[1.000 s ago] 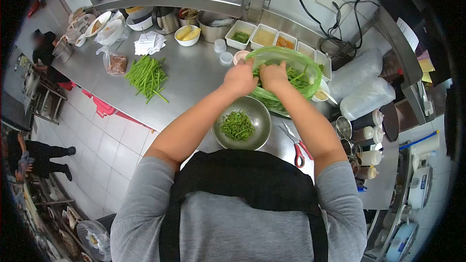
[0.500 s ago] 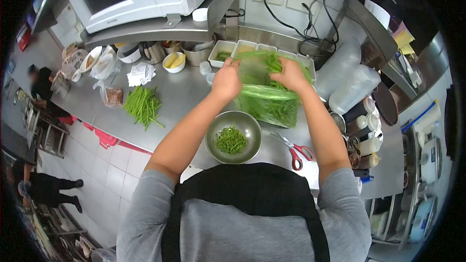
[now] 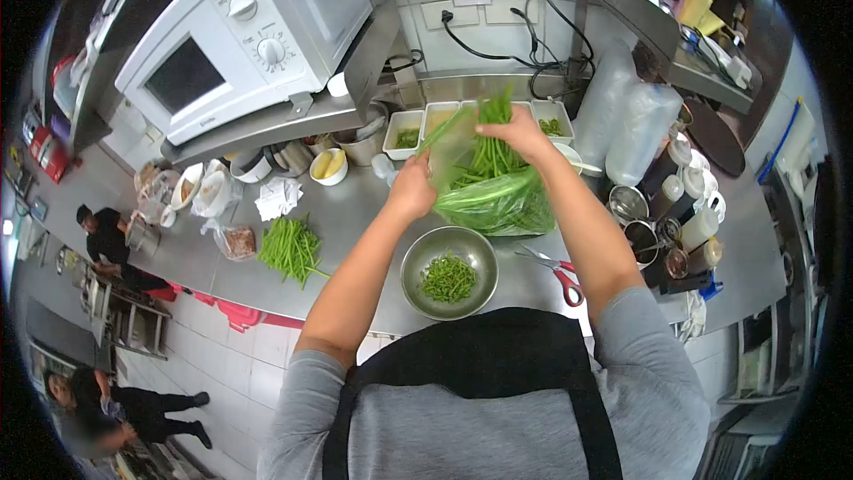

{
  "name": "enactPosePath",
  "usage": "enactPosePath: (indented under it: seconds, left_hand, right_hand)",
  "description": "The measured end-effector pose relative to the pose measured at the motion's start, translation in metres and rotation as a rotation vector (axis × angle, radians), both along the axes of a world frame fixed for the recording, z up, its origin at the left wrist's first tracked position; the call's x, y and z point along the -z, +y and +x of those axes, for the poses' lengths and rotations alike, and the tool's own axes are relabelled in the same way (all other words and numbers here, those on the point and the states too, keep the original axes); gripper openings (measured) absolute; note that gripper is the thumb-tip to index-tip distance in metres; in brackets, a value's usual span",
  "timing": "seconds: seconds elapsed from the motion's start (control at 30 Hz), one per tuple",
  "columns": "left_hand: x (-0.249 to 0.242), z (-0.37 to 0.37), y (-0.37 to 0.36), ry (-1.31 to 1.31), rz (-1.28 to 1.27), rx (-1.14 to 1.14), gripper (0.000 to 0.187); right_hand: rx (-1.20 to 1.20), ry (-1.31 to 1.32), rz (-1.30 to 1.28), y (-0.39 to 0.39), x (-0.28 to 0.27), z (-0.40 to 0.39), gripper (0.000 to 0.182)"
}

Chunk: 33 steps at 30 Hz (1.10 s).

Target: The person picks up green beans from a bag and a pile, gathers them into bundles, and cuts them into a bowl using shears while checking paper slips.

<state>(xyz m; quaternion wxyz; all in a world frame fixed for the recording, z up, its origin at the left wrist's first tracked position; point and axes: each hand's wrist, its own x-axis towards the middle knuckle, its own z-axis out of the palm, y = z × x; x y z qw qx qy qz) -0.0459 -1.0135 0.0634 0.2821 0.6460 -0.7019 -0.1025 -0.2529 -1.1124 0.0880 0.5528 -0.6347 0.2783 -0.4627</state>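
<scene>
The left grip pinches the green bag by its edge; the right grip is closed around green stalks, reaching below it into the bag, probably light, crisp, best held mid-bunch

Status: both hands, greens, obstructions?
Left hand holds plastic bag edge. Right hand grips green stalks at bag mouth. Nothing visibly blocking; scissors lie beside bowl.

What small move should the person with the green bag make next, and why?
I'd probably lift the green stems clear of the bag: the right hand grips them, their lower parts sit within the bag's mouth, and the left hand holds its edge.
</scene>
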Motion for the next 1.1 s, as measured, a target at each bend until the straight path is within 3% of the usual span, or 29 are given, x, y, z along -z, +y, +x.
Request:
enactPosePath:
  seconds: [0.07, 0.17, 0.2, 0.27, 0.33, 0.4, 0.5, 0.53, 0.63, 0.67, 0.77, 0.8, 0.9, 1.0, 1.1]
  left_hand:
    - [0.012, 0.008, -0.005, -0.052, -0.003, 0.014, 0.068]
    - [-0.005, 0.006, -0.006, -0.176, 0.132, 0.007, 0.069]
    - [-0.013, 0.003, -0.001, -0.227, 0.207, -0.003, 0.070]
    - [-0.025, -0.003, 0.009, -0.396, -0.159, -0.030, 0.075]
    - [-0.042, -0.016, 0.008, -0.336, -0.389, 0.022, 0.085]
    - [-0.058, -0.036, -0.002, -0.050, -0.464, 0.149, 0.097]
    - [-0.042, -0.054, -0.023, 0.292, -0.183, 0.166, 0.112]
    - [-0.036, -0.058, -0.029, 0.343, -0.108, 0.148, 0.118]
    - [-0.015, -0.059, -0.038, 0.566, -0.209, 0.325, 0.115]
    - [0.003, -0.057, -0.051, 0.781, -0.213, 0.406, 0.112]
    - [0.015, -0.056, -0.054, 0.832, -0.118, 0.466, 0.096]
    - [0.014, -0.054, -0.056, 0.722, -0.130, 0.499, 0.083]
    - [0.022, -0.053, -0.056, 0.939, 0.106, 0.415, 0.062]
    - [0.028, -0.047, -0.059, 1.005, 0.291, 0.359, 0.046]
    - [0.019, -0.050, -0.050, 1.003, 0.257, 0.443, 0.037]
  right_hand:
    - [-0.005, 0.148, -0.017, -0.005, 0.002, -0.001, 0.036]
    - [0.034, -0.010, 0.033, -0.004, 0.009, 0.003, 0.035]
    - [0.054, 0.012, -0.068, -0.006, 0.010, 0.006, 0.035]
    - [0.045, -0.100, 0.018, -0.007, 0.014, 0.009, 0.035]
    - [0.060, -0.107, 0.057, -0.009, 0.011, 0.013, 0.035]
    - [0.099, -0.009, 0.054, -0.014, 0.013, 0.018, 0.034]
    - [0.065, -0.102, 0.070, 0.016, -0.005, 0.034, 0.033]
    - [0.176, 0.017, 0.020, 0.023, -0.009, 0.037, 0.040]
    - [0.088, -0.302, 0.132, 0.023, 0.010, 0.038, 0.052]
    - [0.024, -0.267, 0.170, 0.025, 0.013, 0.032, 0.061]
    - [0.107, -0.170, 0.063, 0.025, 0.028, 0.038, 0.065]
    - [0.089, -0.106, 0.040, 0.025, 0.027, 0.038, 0.065]
    - [0.289, 0.323, -0.339, 0.032, 0.021, 0.026, 0.067]
    - [0.241, -0.013, -0.307, 0.015, 0.011, 0.021, 0.060]
    - [0.072, -0.219, -0.252, 0.001, -0.012, 0.014, 0.055]
